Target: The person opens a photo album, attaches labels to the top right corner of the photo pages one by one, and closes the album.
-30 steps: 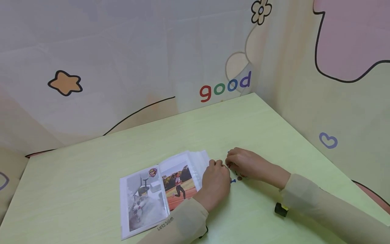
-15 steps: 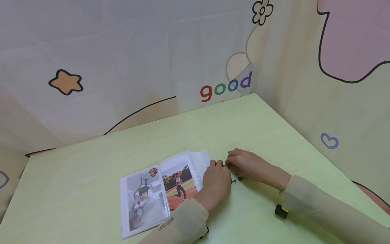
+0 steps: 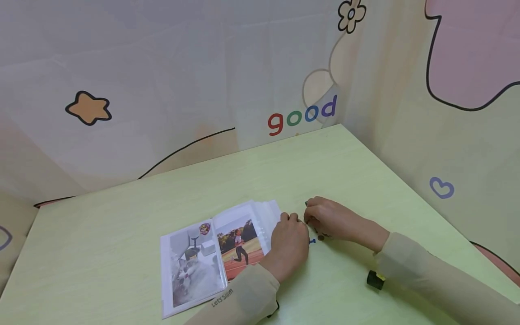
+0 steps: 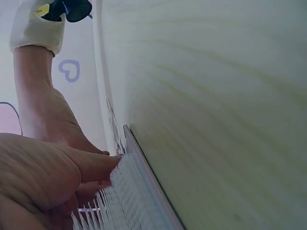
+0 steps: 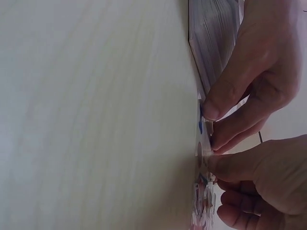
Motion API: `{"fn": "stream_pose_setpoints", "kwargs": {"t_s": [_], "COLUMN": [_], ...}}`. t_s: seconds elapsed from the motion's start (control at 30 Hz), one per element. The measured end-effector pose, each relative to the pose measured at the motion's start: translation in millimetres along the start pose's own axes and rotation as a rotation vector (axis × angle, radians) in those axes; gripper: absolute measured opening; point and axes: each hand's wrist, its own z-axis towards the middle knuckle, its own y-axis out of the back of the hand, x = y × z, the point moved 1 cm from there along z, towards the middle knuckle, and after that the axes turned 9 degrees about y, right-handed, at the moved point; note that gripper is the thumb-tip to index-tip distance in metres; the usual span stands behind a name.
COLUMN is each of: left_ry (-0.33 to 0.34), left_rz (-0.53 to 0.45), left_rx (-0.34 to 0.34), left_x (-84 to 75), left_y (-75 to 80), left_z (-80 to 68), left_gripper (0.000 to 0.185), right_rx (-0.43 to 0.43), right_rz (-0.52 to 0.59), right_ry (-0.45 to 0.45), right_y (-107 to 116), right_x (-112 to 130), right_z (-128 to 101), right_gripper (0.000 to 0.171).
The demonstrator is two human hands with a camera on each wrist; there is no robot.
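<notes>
An open album [image 3: 211, 257] is lying on the table [image 3: 122, 225]. The left hand [image 3: 289, 243], fingers curled, is resting on its right page edge. The right hand [image 3: 331, 220] is pinching a sticker sheet [image 5: 204, 201] just beside it. A black cap [image 3: 374, 279] is sitting near the right sleeve.

Child's playroom corner; cartoon wall hangings [image 3: 300, 118]; pale green table [image 3: 284, 167]

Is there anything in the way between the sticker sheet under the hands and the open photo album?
Nothing visible blocks it. The sticker sheet lies on the table right beside the album. Only the left hand sits at the album's page edge, fingertips meeting the right hand.
</notes>
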Motion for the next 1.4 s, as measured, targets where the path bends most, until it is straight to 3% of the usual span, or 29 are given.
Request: {"fn": "stream_pose_setpoints", "kwargs": {"t_s": [0.23,0.6,0.83,1.0,1.4], "left_ry": [-0.004,0.005,-0.005,0.025,0.071], "left_rz": [0.018,0.042,0.029,-0.026,-0.187], "left_rx": [-0.009,-0.024,-0.026,-0.005,0.089], "left_x": [-0.9,-2.1,-0.6,-0.5,4.7], "left_y": [0.3,0.2,1.7,2.6,10.7], "left_z": [0.1,-0.7,-0.5,2.3,8.5], "left_gripper": [0.021,0.016,0.014,0.019,0.032], "right_rx": [-0.050,-0.081,-0.120,-0.135,-0.175], "right_rz": [-0.002,0.172,0.222,0.263,0.279], "right_ry": [0.000,-0.095,-0.136,-0.181,-0.169], "right_y": [1,6,9,10,14], "right_x": [0,-7,-14,-16,-12], "right_z": [-8,-21,-27,-29,-33], "right_gripper": [0.016,0.015,0.013,0.016,0.018]}}
